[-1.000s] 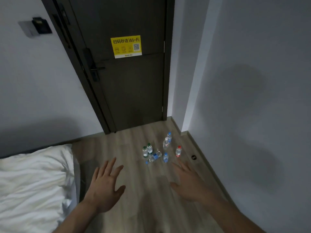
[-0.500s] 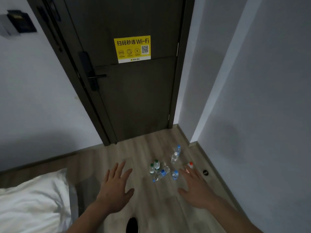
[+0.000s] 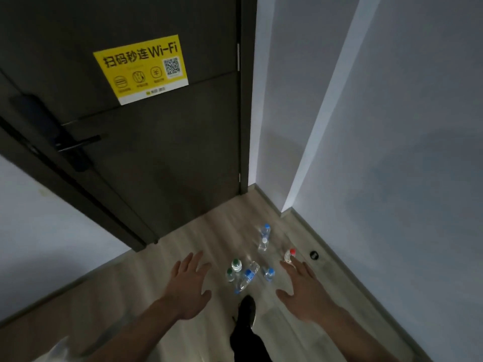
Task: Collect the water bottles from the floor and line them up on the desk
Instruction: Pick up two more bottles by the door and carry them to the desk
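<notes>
Several small water bottles stand on the wooden floor (image 3: 167, 257) near the door. Two green-capped bottles (image 3: 233, 269) stand together, and a blue-capped bottle (image 3: 245, 279) lies on its side beside them. Another blue-capped bottle (image 3: 269, 273) stands to their right, two more (image 3: 264, 237) stand farther back, and a red-capped bottle (image 3: 289, 255) is rightmost. My left hand (image 3: 189, 286) hovers palm down left of the group, fingers spread, holding nothing. My right hand (image 3: 303, 288) hovers right of the group, also spread, its fingertips just below the red-capped bottle. No desk is visible.
A dark door (image 3: 146, 131) with a yellow Wi-Fi sticker (image 3: 142, 67) and a lever handle (image 3: 78, 143) is straight ahead. Grey walls (image 3: 392, 152) close in on the right. A round black doorstop (image 3: 313, 255) sits by the baseboard. My dark shoe (image 3: 247, 309) is below the bottles.
The view has moved closer to the door and bottles. The bed has slid out of sight at the lower left. Both hands stay spread and empty, and my foot has stepped forward.
</notes>
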Demonstrator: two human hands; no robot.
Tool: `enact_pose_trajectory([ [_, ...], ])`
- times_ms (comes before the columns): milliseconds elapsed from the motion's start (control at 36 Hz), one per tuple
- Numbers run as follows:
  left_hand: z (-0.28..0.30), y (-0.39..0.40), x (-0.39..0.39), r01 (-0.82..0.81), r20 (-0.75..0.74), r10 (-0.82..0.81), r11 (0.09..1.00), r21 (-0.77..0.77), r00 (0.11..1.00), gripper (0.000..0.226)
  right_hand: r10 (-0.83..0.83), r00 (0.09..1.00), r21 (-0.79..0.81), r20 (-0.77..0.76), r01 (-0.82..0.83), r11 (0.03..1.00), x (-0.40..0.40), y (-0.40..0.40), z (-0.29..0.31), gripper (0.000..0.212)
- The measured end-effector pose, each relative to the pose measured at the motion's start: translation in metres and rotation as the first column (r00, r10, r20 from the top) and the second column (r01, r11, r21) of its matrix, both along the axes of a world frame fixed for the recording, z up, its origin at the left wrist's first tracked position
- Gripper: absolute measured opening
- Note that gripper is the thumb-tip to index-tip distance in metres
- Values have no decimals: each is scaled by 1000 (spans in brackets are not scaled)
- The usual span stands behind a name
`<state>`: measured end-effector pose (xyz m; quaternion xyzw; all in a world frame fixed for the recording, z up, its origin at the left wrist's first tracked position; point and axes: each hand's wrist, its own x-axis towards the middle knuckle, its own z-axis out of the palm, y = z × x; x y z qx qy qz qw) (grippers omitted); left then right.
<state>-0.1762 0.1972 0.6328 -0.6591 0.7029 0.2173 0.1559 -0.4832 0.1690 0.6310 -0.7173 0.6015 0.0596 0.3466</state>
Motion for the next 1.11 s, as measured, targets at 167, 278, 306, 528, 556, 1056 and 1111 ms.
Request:
enact_pose_trajectory([
  [167,-22,-72,6,-3,16,2,999,49,1000,71,-12,1000,28,-16,13,1000,9,-68,-30,76],
  [278,-31,-113,7,11,25,-13,998,63,1000,70,3,999,79,-45,0,997,21,-101,-44,78],
  [306,-34,-121,7,10,32,-12,998,68,999,70,9,999,91,-51,-4,996,24,-108,-46,77],
  [528,-75,-174,16,45,4,-46,986,158,999,59,-53,997,151,-47,60,987,37,-149,-78,75],
  [556,-81,-181,17,54,2,-55,983,173,998,57,-70,996,158,-46,77,984,39,-152,-82,75],
  [1056,-304,-303,37,382,-116,-364,862,334,924,54,-440,889,395,-129,453,799,129,-172,-279,57],
  [1111,-345,-313,33,435,-137,-414,830,351,900,55,-479,866,416,-145,492,765,137,-168,-316,54],
])
